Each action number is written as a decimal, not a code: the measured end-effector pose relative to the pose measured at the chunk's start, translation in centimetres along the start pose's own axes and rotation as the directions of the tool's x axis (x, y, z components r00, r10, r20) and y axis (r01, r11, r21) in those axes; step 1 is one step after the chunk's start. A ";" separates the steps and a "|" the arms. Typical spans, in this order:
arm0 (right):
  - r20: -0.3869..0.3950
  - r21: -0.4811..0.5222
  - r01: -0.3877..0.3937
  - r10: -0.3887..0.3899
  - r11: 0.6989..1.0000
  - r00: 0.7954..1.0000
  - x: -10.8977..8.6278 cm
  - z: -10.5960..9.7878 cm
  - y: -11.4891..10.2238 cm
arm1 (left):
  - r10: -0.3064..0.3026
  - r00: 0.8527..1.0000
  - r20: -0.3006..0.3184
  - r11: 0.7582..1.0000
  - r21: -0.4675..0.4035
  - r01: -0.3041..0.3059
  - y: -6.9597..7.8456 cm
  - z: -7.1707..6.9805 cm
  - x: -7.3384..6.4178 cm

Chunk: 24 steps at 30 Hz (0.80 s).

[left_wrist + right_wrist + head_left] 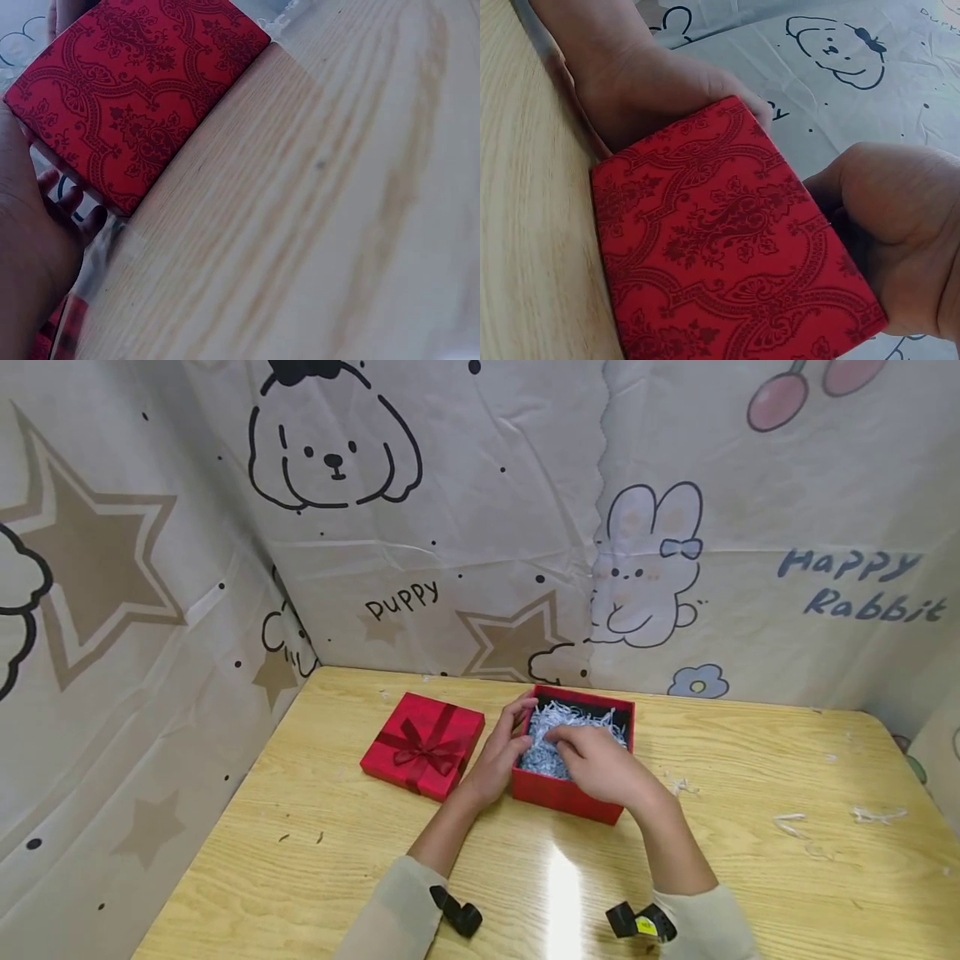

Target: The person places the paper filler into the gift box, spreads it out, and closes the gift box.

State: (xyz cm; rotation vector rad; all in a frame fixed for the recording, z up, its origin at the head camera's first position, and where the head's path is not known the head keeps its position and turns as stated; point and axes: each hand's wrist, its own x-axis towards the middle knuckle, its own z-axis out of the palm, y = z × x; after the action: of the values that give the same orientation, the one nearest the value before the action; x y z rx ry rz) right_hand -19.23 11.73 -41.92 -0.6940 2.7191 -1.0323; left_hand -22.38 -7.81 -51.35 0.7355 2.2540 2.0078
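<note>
A red patterned gift box [570,799] stands lidless on the table, filled with pale blue-white shredded paper [545,762]. My left hand [491,764] holds the box's left wall, thumb at the rim and fingers along the outside. In the left wrist view, bent fingers [71,201] lie beside that wall. My right hand [603,764] reaches over the near right of the box, its bent fingers down at the paper. From the right wrist view, the red wall hides the tips of the right hand, so whether they pinch any paper is unclear.
Left of the box lies its red lid [405,735], topped with a dark red ribbon bow [427,754]. White paper shreds [789,824] are scattered on the right of the wooden table [300,893]. A printed cloth [495,527] hangs behind the table's back edge.
</note>
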 end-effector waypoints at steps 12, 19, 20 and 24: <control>-0.139 0.126 -0.017 0.034 0.992 0.990 -2.4 -2.7 -2.1 | -0.327 0.945 0.019 0.945 0.031 0.327 6.7 -7.2 -0.5; -0.173 0.230 0.106 -0.067 0.967 0.983 -2.2 -0.9 -5.6 | -0.420 0.885 -0.201 0.829 0.310 0.464 9.4 -15.3 -3.9; -0.157 0.230 0.105 -0.069 0.968 0.985 -2.1 -0.2 -6.3 | -0.439 0.870 -0.227 0.812 0.315 0.492 9.3 -16.1 -4.3; -0.078 0.195 0.075 -0.061 0.978 0.995 -1.9 3.6 -8.9 | -0.517 0.822 -0.241 0.754 0.327 0.570 8.7 -18.0 -5.3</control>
State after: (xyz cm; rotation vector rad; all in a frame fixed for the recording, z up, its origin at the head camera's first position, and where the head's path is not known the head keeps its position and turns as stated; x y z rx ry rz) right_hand -13.23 4.62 -38.81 -0.7322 2.6187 -1.3462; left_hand -20.82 -26.05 -41.65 -0.0891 2.5721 1.3884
